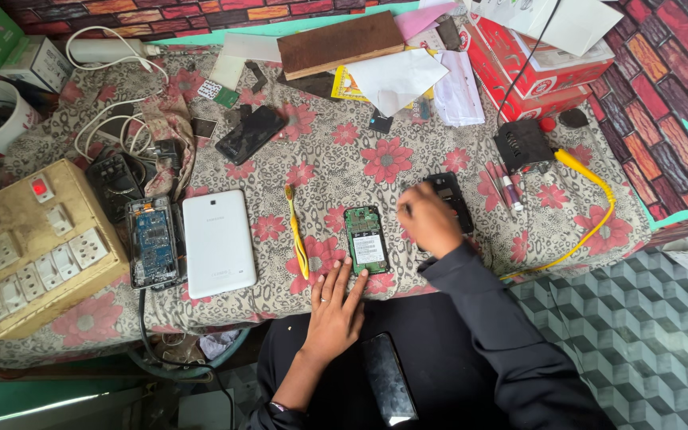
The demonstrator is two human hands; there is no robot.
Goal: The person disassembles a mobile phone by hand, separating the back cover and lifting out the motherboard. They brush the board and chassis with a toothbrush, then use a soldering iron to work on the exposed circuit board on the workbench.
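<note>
An opened phone with a bare green circuit board (366,238) lies face down on the flowered tablecloth (336,151). My left hand (336,309) rests flat at the table's near edge, fingertips just below that phone. My right hand (428,219) hovers to the phone's right with its fingers pinched together over a black phone shell (454,196). Whether it holds a small part I cannot tell. A yellow toothbrush (296,231) lies left of the green board. A dark phone (388,379) sits on my lap.
A white tablet (216,242) and a stripped blue board (153,242) lie at the left beside a wooden switchboard (33,247). A black phone (250,134), papers, red boxes (531,64), a black charger (523,143) with a yellow cable (599,199) and white cables (113,127) crowd the back.
</note>
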